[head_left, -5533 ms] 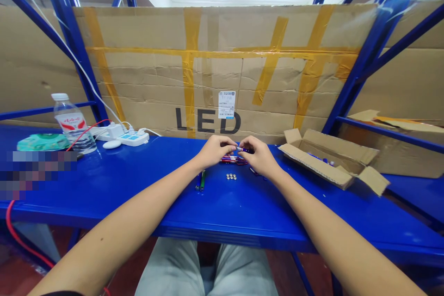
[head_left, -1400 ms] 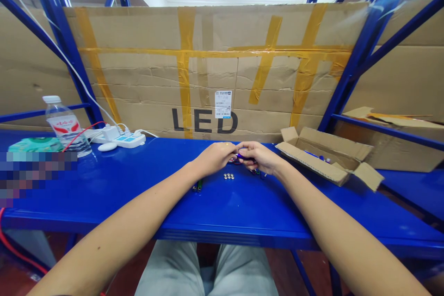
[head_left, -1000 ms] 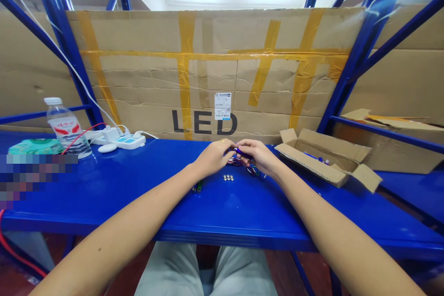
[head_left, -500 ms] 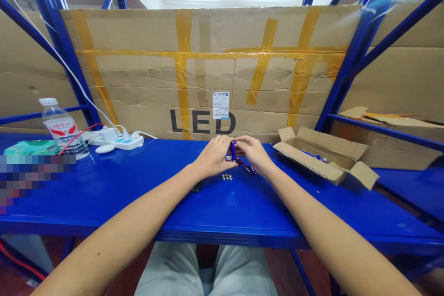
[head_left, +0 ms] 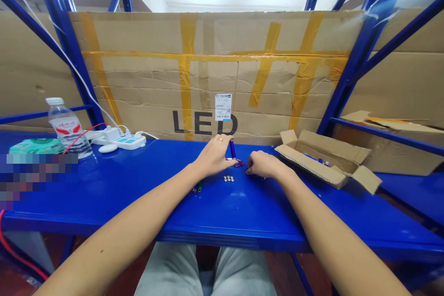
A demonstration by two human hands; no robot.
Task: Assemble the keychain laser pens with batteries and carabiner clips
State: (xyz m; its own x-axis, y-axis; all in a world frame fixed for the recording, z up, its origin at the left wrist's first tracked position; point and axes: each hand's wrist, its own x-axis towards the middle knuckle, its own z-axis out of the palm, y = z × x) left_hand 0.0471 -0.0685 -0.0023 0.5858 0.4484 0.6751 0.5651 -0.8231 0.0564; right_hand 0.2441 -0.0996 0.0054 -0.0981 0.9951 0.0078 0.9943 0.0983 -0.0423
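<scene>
My left hand [head_left: 215,155] is closed around a slim purple tube [head_left: 232,150], which stands upright with its top above the fingers. Behind my left thumb lie some small red and silver metal pieces [head_left: 239,163]. My right hand [head_left: 264,164] is down at the tabletop, thumb and fingertips pinched together over small parts that it mostly covers. Whether anything is between those fingers is hidden. Several small round silver pieces [head_left: 228,179] sit grouped on the table between my hands. Beside my left forearm is a small green tube [head_left: 200,188].
An open cardboard box [head_left: 312,164] with blue and white items inside stands on the right of the blue table [head_left: 145,194]. At the left are a water bottle [head_left: 69,129], a green packet [head_left: 40,146] and a white power strip [head_left: 128,141]. A large cardboard panel [head_left: 149,78] rises behind.
My right hand has left the top of the purple tube and moved down and right to the small parts on the table. My left hand still holds the tube.
</scene>
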